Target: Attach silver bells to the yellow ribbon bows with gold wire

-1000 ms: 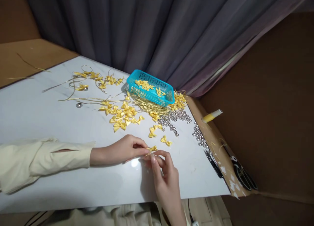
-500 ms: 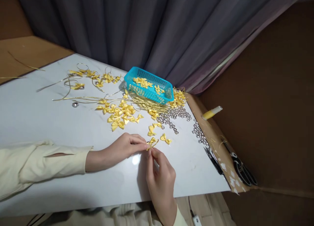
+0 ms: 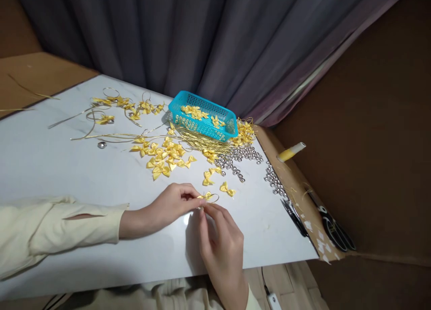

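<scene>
Above the white table (image 3: 141,256), my left hand (image 3: 177,203) pinches a small yellow bow (image 3: 204,196) with a thin gold wire loop (image 3: 215,197) curving out to its right. My right hand (image 3: 221,238) meets it from below, its thumb and fingertips closed at the wire just under the bow; the exact grip is hidden by the fingers. A loose yellow bow (image 3: 227,189) lies just to the right. More yellow bows (image 3: 168,153) are spread beyond my left hand.
A blue basket (image 3: 204,133) with yellow bows stands at the back, gold wires (image 3: 202,141) before it. Silver beads (image 3: 247,154) lie right of them. Wired bows (image 3: 124,104) lie back left. Black scissors (image 3: 336,233) and a glue-like tube (image 3: 291,152) are at the right edge.
The bow in my fingers has turned and shifted slightly left, and its wire loop now sticks out to the right. My right fingertips have moved slightly left. The view has shifted a little.
</scene>
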A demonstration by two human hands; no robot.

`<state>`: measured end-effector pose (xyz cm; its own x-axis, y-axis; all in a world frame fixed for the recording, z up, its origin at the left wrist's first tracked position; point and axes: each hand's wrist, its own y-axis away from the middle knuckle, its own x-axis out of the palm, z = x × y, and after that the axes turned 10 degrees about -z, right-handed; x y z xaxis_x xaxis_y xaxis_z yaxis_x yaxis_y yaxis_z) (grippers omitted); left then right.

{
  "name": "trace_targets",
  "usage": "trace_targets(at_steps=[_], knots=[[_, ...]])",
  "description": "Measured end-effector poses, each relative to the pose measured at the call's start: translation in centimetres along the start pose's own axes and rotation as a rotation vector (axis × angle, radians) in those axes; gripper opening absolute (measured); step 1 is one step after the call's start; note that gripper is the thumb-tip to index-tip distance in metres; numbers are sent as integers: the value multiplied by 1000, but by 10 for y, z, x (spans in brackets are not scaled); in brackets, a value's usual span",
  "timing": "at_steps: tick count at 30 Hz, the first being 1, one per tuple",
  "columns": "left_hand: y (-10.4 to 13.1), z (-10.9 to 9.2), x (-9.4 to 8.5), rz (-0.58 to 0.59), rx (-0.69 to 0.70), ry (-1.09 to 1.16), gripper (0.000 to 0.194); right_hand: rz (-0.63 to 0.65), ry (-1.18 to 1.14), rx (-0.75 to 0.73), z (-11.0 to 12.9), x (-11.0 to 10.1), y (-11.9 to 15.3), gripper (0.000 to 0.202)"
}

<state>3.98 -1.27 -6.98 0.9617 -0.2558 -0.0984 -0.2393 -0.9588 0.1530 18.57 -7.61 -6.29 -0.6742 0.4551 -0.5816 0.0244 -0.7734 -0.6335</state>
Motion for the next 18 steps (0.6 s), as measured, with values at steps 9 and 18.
trace_targets(at_steps=[9,18], knots=[[6,-6,0,-18,168,-154,25,-106,62,-18,-16,-10,-7,11],[7,-2,0,43,238,-196,25,3,-31,171,-25,-3,-6,6]])
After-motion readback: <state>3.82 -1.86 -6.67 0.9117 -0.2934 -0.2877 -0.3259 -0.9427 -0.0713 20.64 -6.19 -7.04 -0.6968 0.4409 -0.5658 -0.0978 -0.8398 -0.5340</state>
